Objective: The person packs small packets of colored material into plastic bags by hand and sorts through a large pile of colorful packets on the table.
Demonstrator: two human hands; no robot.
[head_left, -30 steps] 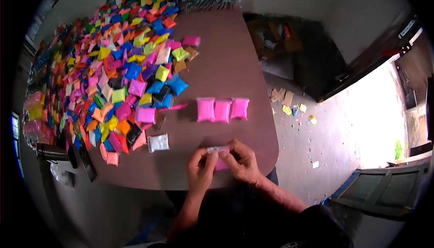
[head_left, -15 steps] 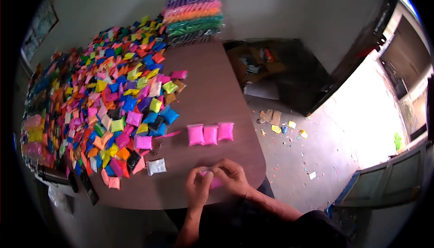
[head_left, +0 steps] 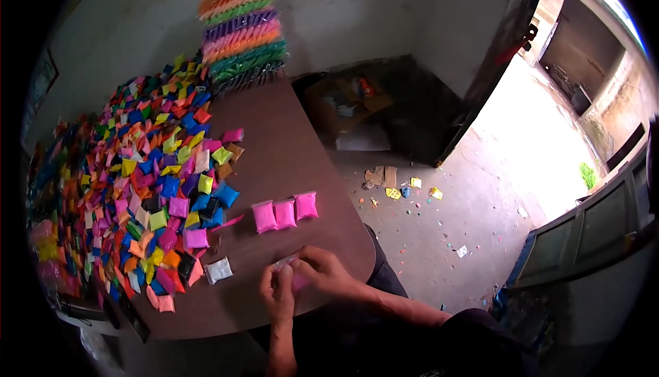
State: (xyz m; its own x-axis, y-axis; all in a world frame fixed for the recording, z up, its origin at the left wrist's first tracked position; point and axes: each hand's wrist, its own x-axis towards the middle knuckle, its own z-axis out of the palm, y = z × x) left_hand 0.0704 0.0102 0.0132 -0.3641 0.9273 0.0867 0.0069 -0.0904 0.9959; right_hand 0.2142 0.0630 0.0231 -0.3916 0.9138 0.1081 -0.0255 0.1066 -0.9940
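Rightward the head view has swung, with left hand [head_left: 276,286] and right hand [head_left: 325,273] pinching a pink pouch [head_left: 300,281] by its clear edge between their fingers, seemingly to keep it taut.

It is dim indoors. Strong light comes in from outdoors, where the ground [head_left: 532,126] glows almost white. The far corner [head_left: 422,99] is very dark. A soft shadow [head_left: 237,301] lies on the table [head_left: 274,143] beside the left hand [head_left: 278,288]. Lines bend near the edges, which go black.
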